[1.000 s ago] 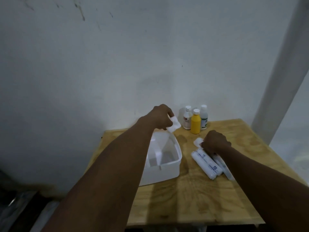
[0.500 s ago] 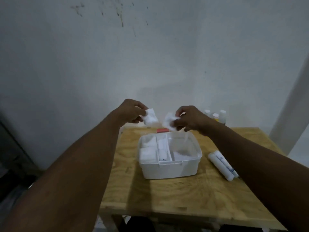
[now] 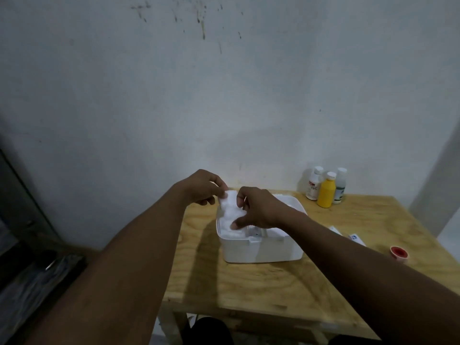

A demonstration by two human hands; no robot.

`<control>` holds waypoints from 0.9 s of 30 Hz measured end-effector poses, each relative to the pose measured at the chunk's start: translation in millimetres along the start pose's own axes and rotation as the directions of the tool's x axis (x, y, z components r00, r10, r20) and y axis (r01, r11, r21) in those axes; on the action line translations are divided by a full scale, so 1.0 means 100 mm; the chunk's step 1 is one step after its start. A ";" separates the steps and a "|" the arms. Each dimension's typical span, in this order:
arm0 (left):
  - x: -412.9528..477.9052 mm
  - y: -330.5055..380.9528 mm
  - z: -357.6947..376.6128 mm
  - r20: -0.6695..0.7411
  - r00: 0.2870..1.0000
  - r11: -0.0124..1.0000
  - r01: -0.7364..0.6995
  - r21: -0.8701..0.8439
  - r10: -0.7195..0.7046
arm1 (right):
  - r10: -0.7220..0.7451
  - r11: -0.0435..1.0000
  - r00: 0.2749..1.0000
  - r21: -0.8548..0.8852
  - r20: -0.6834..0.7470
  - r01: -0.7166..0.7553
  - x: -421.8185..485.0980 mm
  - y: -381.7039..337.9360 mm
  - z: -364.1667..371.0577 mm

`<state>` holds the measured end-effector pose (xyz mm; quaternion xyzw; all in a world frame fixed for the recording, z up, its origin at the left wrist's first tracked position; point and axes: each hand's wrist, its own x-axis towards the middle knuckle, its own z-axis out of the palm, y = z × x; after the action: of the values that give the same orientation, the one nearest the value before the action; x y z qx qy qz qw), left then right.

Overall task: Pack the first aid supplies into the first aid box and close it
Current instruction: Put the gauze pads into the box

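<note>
We judge the packing to be partly complete. The first aid box (image 3: 263,250) stands open on the table (image 3: 249,290), directly below the fingers, and white material already lies in its compartments. Three items stand unpacked beyond and to the right of the fingers: a white bottle (image 3: 314,183), a yellow bottle (image 3: 326,190) and a clear bottle (image 3: 340,186). Flat packets (image 3: 355,237) and a red tape roll (image 3: 399,252) lie well to the right of the fingers, also outside the box. No lid shows, so closing is not yet done.

The left hand (image 3: 201,189) pinches the upper edge of a gauze pad (image 3: 230,207) between curled fingers (image 3: 220,186) and thumb. The right hand (image 3: 261,210) grips the same pad from the other side, index finger near its top and thumb at its lower edge. The pad hangs between both sets of fingers, over the box's left compartment. We cannot tell whether it touches the contents beneath.
</note>
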<state>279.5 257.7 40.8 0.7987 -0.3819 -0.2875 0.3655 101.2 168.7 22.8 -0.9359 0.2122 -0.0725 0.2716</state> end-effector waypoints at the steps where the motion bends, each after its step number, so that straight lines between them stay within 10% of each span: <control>1: 0.02 0.00 0.02 0.003 1.000 1.000 -0.006 0.026 0.006 | -0.018 1.000 0.999 0.006 -0.027 0.018 -0.02 0.01 0.00; 27: -0.07 -0.19 0.25 -0.076 0.981 0.934 -0.147 0.326 0.181 | -0.242 0.951 0.968 -0.182 0.063 0.250 -0.12 -0.05 0.12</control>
<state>264.3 262.9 12.9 0.8264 -0.4689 -0.1486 0.2740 95.6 183.7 15.0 -0.9779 0.0943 -0.0665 0.1746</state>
